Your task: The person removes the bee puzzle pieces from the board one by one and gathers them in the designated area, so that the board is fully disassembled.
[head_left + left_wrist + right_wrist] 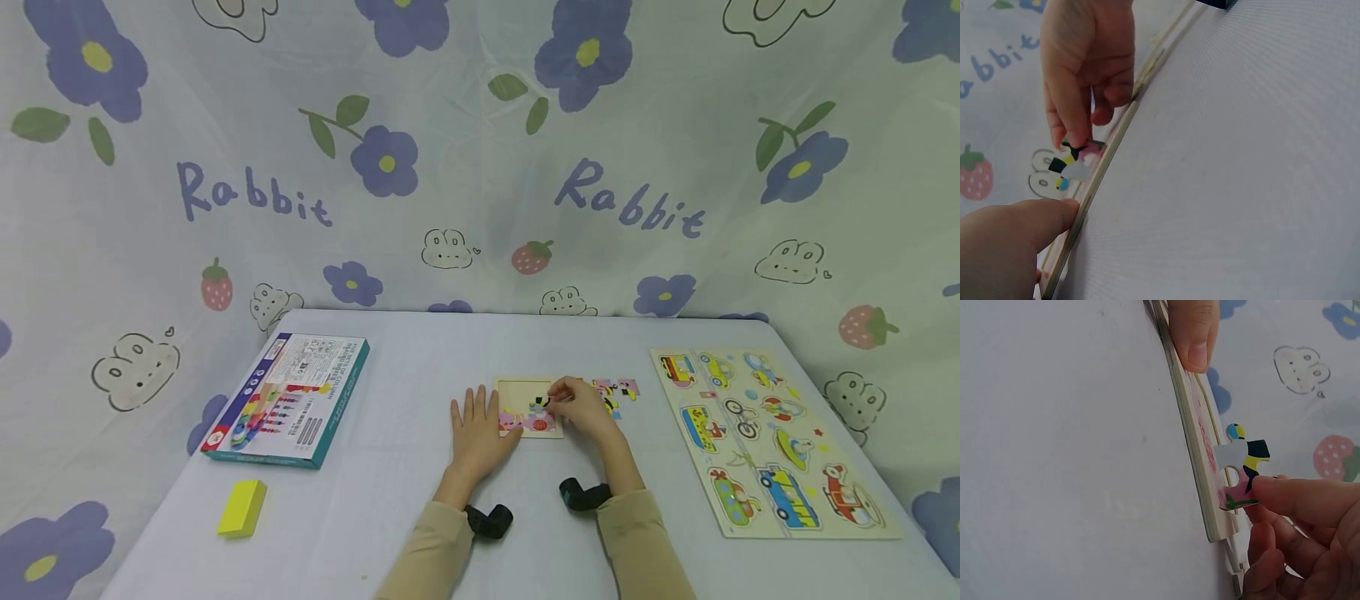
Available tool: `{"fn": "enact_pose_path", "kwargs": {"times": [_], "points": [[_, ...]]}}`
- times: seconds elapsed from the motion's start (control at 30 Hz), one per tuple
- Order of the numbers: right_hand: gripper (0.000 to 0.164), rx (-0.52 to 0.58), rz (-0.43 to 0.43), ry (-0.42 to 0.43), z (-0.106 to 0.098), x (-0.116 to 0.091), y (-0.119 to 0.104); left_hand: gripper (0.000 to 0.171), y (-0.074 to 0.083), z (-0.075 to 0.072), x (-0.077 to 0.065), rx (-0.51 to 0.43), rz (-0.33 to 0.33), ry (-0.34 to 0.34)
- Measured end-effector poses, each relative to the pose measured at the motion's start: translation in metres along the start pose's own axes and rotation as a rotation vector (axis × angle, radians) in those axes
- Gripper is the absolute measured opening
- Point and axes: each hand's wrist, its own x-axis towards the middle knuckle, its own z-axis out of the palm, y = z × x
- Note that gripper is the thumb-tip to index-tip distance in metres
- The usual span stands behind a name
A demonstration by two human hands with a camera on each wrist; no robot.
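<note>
A small square wooden puzzle tray lies on the table, with pink pieces fitted along its lower part. My left hand lies flat with spread fingers at the tray's left side, and its thumb presses on the front rim. Thumb and fingertips of my right hand pinch a jigsaw piece coloured grey, black, yellow and pink. In the right wrist view that piece stands tilted over the tray's right part. Several loose jigsaw pieces lie just beyond the right hand, partly hidden by it.
On the right lies a large wooden board with vehicle pictures. A flat boxed toy is at the left, with a yellow block in front of it. A patterned curtain hangs behind the table.
</note>
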Motion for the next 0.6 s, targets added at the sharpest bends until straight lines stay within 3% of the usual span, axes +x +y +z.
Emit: {"fn": "enact_pose_path", "kwargs": {"times": [0.27,0.6], "points": [[0.022,0.112,0.032,0.017,-0.011,0.003,0.009,0.076,0.000,0.000,-0.001,-0.010,0.000,0.004],[0.036,0.316,0.096,0.085,-0.045,0.001,0.030,0.076,0.000,-0.001,0.000,0.006,0.007,0.001]]}}
